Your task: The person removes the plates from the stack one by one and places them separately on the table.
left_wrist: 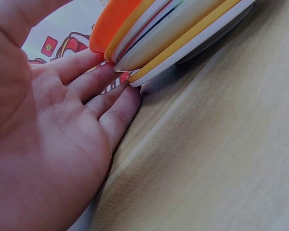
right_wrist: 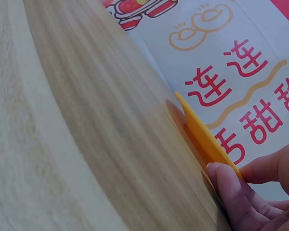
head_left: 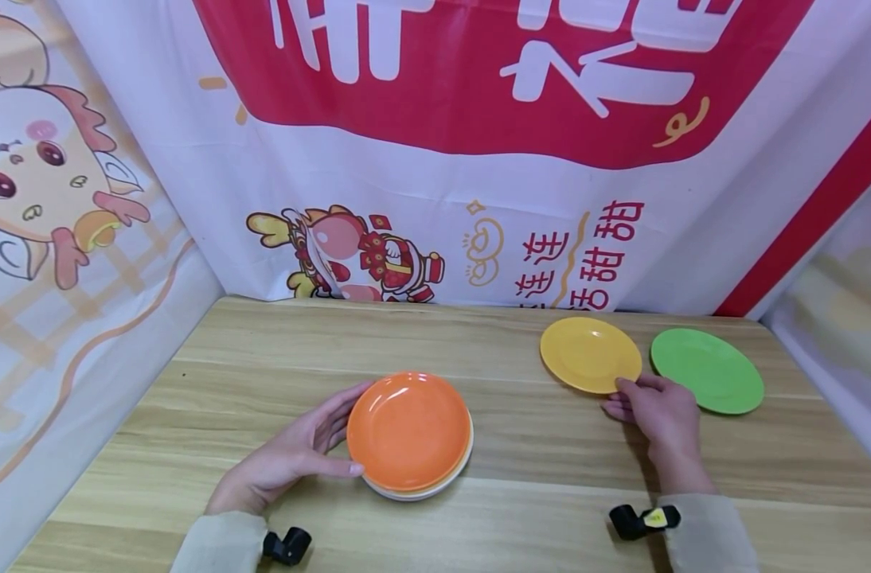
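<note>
An orange plate (head_left: 410,430) tops a stack of several plates, with white and yellow rims showing under it in the left wrist view. My left hand (head_left: 299,446) lies at the left side of this stack, fingers extended, and its fingertips (left_wrist: 120,103) touch the plate edges. The thumb is spread toward the near rim. To the right, my right hand (head_left: 661,410) pinches the near right rim of a yellow plate (head_left: 589,354) between thumb and fingers. In the right wrist view the yellow plate (right_wrist: 202,134) appears edge-on, low over the table.
A green plate (head_left: 708,371) lies on the wooden table (head_left: 263,350), just right of the yellow one. A printed cloth (head_left: 421,183) hangs along the back edge, and another patterned cloth (head_left: 120,334) borders the left side.
</note>
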`<state>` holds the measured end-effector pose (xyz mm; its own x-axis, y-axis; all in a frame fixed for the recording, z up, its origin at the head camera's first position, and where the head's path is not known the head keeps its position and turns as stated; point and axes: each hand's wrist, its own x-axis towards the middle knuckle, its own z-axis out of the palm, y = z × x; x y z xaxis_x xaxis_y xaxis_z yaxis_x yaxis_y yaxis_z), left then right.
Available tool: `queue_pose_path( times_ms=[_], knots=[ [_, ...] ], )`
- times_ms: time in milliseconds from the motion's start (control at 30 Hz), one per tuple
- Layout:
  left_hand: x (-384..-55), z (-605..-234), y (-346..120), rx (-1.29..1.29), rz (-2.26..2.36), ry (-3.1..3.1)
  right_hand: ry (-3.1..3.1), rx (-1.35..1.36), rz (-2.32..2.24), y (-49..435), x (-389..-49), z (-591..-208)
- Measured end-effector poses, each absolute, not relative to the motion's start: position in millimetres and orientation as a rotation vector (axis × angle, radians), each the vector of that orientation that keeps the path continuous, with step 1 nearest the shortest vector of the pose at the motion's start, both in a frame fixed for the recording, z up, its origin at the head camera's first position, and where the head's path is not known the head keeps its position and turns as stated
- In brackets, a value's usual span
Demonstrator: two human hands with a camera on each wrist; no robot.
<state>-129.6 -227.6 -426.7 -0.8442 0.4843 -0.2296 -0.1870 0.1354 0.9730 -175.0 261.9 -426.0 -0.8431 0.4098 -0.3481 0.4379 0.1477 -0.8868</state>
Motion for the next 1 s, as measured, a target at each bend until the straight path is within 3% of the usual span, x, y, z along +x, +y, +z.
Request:
queue_pose_path(
  times_ms=[1000],
  knots=[
    [-128.8, -428.7, -228.9, 0.325, 1.767, 1.915, 2.371, 0.962, -1.856, 265.9, -175.8, -431.8]
  ],
)
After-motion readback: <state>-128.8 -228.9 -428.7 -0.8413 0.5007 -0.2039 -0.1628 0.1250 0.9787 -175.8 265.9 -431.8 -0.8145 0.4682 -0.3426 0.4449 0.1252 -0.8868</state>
